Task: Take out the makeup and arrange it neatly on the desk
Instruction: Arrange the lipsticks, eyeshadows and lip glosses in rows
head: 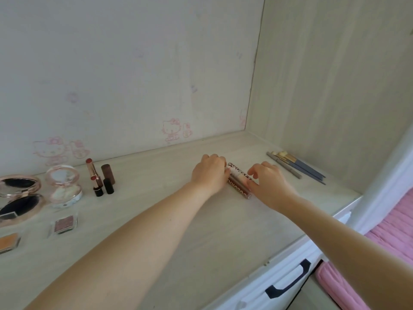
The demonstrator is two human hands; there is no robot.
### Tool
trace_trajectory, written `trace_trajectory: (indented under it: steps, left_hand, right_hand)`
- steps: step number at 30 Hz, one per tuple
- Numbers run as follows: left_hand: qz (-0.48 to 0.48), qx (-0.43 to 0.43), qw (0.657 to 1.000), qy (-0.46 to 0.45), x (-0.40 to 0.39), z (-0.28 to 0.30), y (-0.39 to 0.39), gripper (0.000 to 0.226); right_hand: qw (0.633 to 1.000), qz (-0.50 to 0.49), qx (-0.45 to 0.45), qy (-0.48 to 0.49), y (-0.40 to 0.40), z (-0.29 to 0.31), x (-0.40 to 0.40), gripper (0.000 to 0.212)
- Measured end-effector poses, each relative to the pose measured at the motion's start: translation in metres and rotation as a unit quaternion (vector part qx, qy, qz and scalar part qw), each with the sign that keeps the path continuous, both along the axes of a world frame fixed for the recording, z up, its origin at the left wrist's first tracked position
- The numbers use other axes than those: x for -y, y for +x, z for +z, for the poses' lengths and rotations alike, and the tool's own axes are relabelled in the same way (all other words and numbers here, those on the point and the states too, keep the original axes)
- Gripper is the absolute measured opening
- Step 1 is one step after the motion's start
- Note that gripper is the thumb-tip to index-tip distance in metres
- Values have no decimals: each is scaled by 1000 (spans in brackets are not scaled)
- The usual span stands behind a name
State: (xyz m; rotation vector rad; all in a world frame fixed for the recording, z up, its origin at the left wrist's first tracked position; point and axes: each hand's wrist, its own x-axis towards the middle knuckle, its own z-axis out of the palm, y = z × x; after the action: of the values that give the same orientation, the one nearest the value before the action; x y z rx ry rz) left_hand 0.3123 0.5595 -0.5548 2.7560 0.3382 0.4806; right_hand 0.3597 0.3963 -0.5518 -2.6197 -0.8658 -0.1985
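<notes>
Head view, both hands (210, 173) (267, 182) on lettered brown tubes (238, 180), wording unreadable.

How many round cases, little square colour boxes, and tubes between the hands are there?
Round compacts: 2
Square eyeshadow pans: 2
Tubes between left hand and right hand: 3
Total: 7

Back wall (134, 63): pale, with faded pink cartoon-cat prints.
Side panel (335, 86): light wood grain, meeting the wall at the desk's (201, 231) far right corner.
Drawer (288, 285): white, dark handle.
Lower right: pink fabric (400, 222), possibly bedding.
</notes>
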Motion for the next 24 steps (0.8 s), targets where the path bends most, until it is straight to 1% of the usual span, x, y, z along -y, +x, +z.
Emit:
trace_trajectory:
  steps: [5,8,11,14,17,20,22,24]
  left_hand:
    - [28,-43,999,-13,2,-1,16,37]
    - [59,-87,994,-18,1,-2,23,41]
    - [78,-101,991,-47,0,-5,28,44]
    - [95,-110,986,-76,0,-4,32,45]
    - [115,-80,985,-99,3,-1,31,41]
    - [127,-21,976,-174,7,5,26,33]
    - [127,42,954,-268,9,11,20,25]
    - [118,106,919,-361,11,17,14,21]
  right_hand:
    - [1000,-10,-8,-15,2,0,-3,27]
    - [999,-21,-5,-30,-1,0,-4,34]
    - [999,-25,-4,-31,-1,0,-6,34]
    - [999,-31,3,-28,0,-2,-9,29]
    - [998,-44,25,-28,-1,-5,-12,28]
    - [997,-65,42,8,-4,-5,-10,26]
    - [995,-77,29,58,-7,-1,-7,24]
    - [988,-78,-2,136,-11,4,-6,19]
